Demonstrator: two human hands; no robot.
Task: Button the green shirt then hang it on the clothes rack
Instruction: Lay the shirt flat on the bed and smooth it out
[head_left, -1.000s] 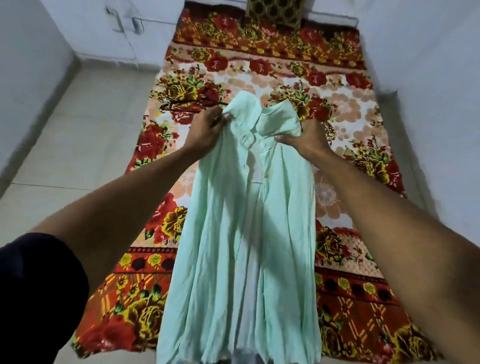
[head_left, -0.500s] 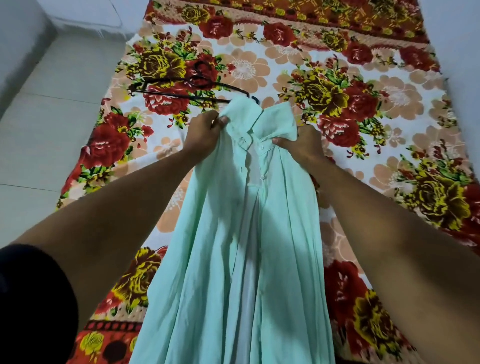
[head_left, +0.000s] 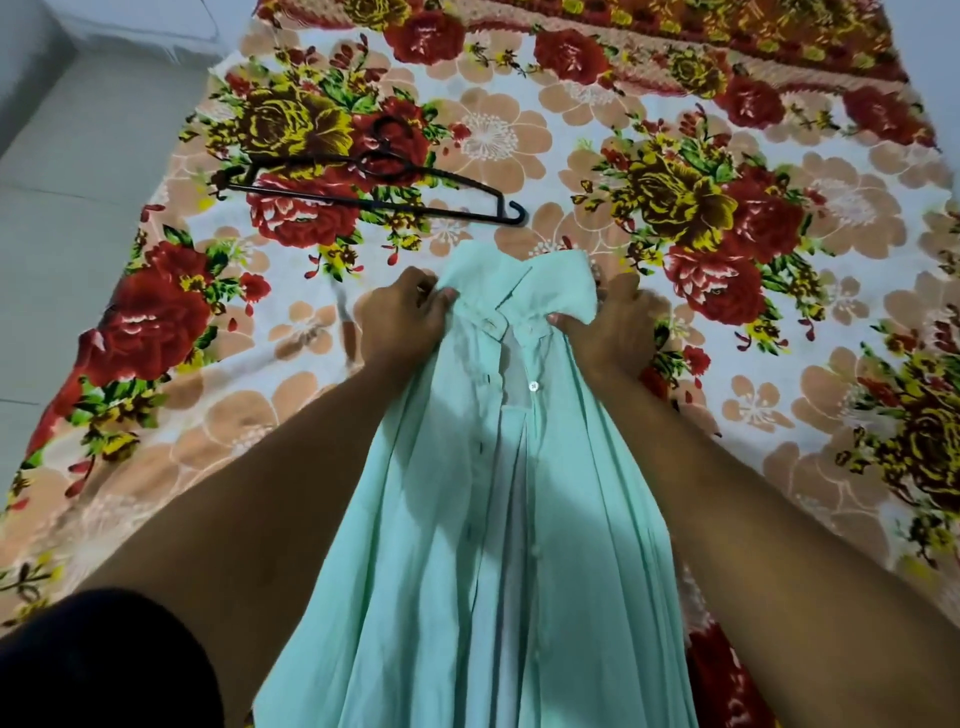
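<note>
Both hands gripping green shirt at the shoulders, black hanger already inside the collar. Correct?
Not quite. The head view shows the black hanger lying on the floral bedspread beyond the collar, not inside it. Left hand and right hand do grip the green shirt.

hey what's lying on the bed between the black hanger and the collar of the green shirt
Nothing: in the head view only bare floral bedspread separates the hanger from the shirt collar.

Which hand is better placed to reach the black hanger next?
Left. The left hand is nearer the hanger, which lies up-left of the shirt collar; the right hand would have to cross over.
</note>
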